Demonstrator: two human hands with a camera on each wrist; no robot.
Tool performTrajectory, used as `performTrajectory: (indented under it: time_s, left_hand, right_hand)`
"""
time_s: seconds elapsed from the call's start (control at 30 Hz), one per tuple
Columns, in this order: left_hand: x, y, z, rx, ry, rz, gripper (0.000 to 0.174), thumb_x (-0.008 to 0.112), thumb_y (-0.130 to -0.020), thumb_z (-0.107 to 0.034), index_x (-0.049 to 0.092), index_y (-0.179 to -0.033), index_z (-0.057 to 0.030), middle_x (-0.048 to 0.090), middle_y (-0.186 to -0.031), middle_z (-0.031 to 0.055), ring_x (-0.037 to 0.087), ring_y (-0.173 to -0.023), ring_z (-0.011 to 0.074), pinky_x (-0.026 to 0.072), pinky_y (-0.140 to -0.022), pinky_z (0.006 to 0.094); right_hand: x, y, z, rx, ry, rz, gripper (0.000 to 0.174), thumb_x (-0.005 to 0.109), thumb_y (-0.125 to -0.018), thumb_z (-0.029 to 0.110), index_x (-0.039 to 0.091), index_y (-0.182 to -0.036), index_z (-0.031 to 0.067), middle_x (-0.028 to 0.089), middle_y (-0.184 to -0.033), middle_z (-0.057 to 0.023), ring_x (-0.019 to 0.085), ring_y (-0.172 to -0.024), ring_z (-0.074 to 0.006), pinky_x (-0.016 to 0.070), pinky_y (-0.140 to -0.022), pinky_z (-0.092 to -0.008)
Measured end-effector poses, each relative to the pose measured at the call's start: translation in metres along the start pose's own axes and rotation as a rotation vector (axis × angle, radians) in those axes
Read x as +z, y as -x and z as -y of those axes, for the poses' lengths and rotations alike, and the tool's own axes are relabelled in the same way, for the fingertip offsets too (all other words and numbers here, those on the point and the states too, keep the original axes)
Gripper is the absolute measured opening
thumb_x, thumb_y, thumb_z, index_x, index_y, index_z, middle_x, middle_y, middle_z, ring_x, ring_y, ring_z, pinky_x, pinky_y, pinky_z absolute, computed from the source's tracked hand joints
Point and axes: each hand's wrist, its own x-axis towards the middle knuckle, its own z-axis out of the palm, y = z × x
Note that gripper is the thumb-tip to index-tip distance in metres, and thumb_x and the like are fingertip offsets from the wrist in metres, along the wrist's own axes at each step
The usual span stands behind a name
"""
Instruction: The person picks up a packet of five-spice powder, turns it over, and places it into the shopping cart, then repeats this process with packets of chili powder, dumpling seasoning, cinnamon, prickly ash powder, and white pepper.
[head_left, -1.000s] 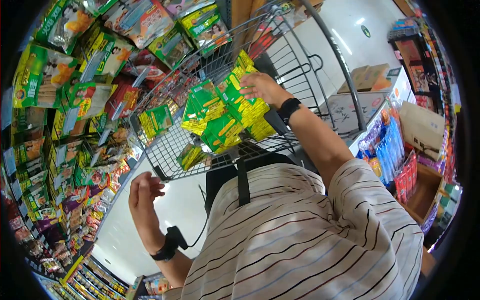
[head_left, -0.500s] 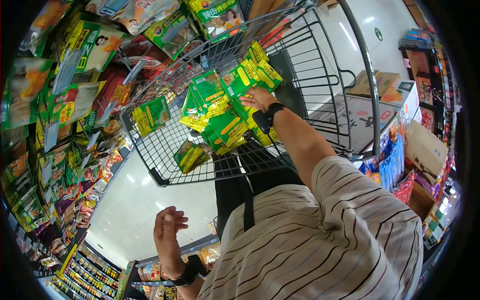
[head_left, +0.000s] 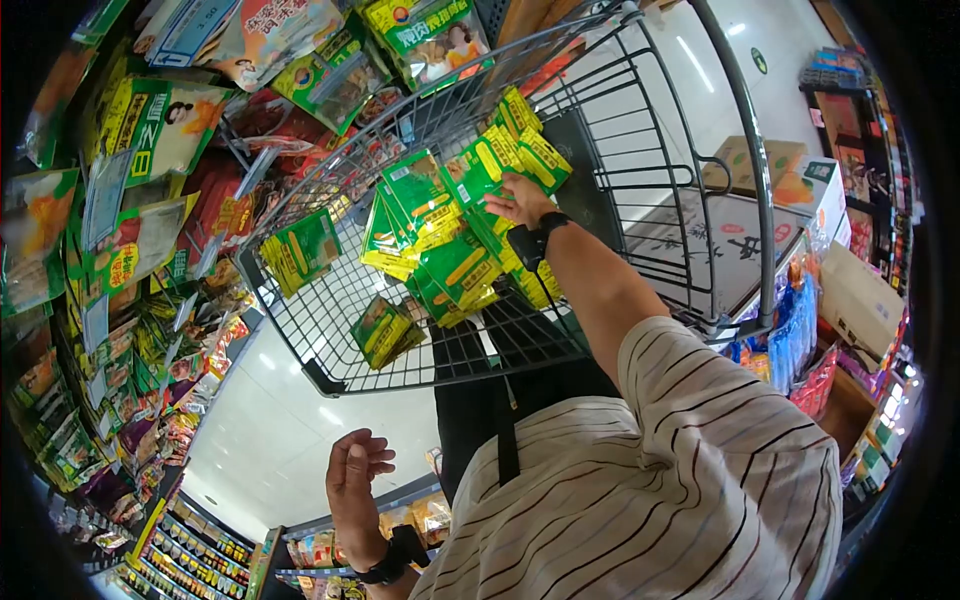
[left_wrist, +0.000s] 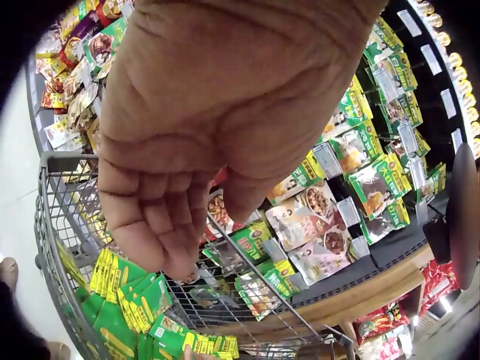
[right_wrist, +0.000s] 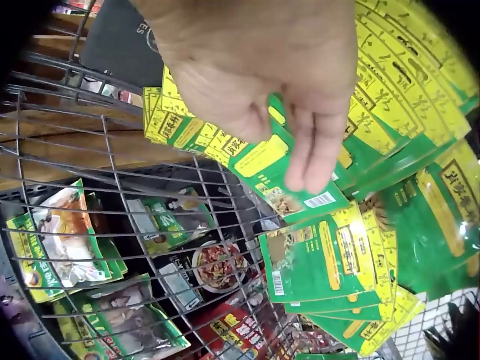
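Observation:
My right hand (head_left: 525, 203) reaches over the shopping cart (head_left: 765, 200) and rests its fingers on a green and yellow food packet (right_wrist: 259, 169) in the pile. Its fingers are fairly straight, with the packet's green face showing between thumb and fingers in the right wrist view. More packets (head_left: 460, 265) of the same kind lie fanned and overlapping in the cart. One packet (head_left: 300, 250) leans at the cart's far left side, and a small stack (head_left: 383, 330) lies nearer its front corner. My left hand (head_left: 355, 490) hangs beside the cart, fingers loosely bent, holding nothing.
Shelves hung with packaged foods (head_left: 165, 125) stand along the left, close to the cart's wire side. Cardboard boxes (head_left: 760, 165) and bagged goods (head_left: 790, 320) are stacked at the right. Pale floor (head_left: 250, 410) shows below the cart.
My right hand has shifted down along the packet pile and now stays on it. My left hand has moved right and down, away from the cart's corner. The view has turned slightly.

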Motion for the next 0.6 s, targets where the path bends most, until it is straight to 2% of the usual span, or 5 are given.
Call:
performTrajectory:
  time_s: [0.13, 0.23, 0.43, 0.53, 0.6]
  left_hand:
    - [0.003, 0.000, -0.003, 0.004, -0.002, 0.003, 0.036, 0.054, -0.101, -0.032, 0.059, -0.115, 0.0016, 0.067, -0.096, 0.0112, 0.065, -0.085, 0.0180, 0.0517, -0.076, 0.0304]
    - [0.005, 0.001, -0.007, 0.008, -0.016, 0.004, 0.036, 0.054, -0.101, -0.031, 0.059, -0.115, 0.0017, 0.067, -0.096, 0.0114, 0.065, -0.085, 0.0182, 0.0517, -0.076, 0.0306]
    - [0.006, 0.000, -0.005, -0.015, -0.039, 0.001, 0.034, 0.053, -0.102, -0.029, 0.059, -0.116, 0.0018, 0.067, -0.096, 0.0116, 0.065, -0.085, 0.0187, 0.0518, -0.076, 0.0313]
    - [0.006, -0.002, -0.001, -0.031, -0.041, 0.009, 0.034, 0.053, -0.102, -0.028, 0.059, -0.116, 0.0017, 0.068, -0.096, 0.0115, 0.065, -0.086, 0.0188, 0.0518, -0.076, 0.0315]
    - [0.005, -0.006, 0.001, -0.027, -0.060, 0.032, 0.039, 0.053, -0.101, -0.035, 0.058, -0.116, 0.0010, 0.066, -0.096, 0.0111, 0.065, -0.086, 0.0186, 0.0515, -0.075, 0.0313]
  right_hand:
    - [0.001, 0.000, 0.002, -0.025, 0.069, 0.006, 0.056, 0.047, -0.103, 0.020, 0.024, -0.153, 0.0171, 0.032, -0.151, -0.0149, 0.056, -0.121, -0.0318, 0.0624, -0.089, -0.0402]
    - [-0.001, -0.003, 0.006, -0.008, 0.099, 0.071, 0.058, 0.049, -0.102, 0.019, 0.022, -0.154, 0.0143, 0.029, -0.153, -0.0144, 0.055, -0.122, -0.0335, 0.0615, -0.091, -0.0400]
    - [0.008, 0.001, 0.010, -0.017, 0.052, 0.059, 0.061, 0.050, -0.102, 0.018, 0.020, -0.154, 0.0107, 0.018, -0.158, -0.0150, 0.052, -0.125, -0.0368, 0.0589, -0.096, -0.0438]
    - [0.013, -0.007, 0.007, -0.023, 0.013, 0.031, 0.059, 0.049, -0.102, 0.018, 0.023, -0.153, 0.0109, 0.018, -0.159, -0.0146, 0.052, -0.125, -0.0361, 0.0592, -0.095, -0.0440]
    - [0.015, -0.011, 0.007, -0.019, 0.061, 0.010, 0.055, 0.049, -0.102, 0.017, 0.028, -0.152, 0.0104, 0.023, -0.157, -0.0142, 0.055, -0.122, -0.0346, 0.0604, -0.092, -0.0434]
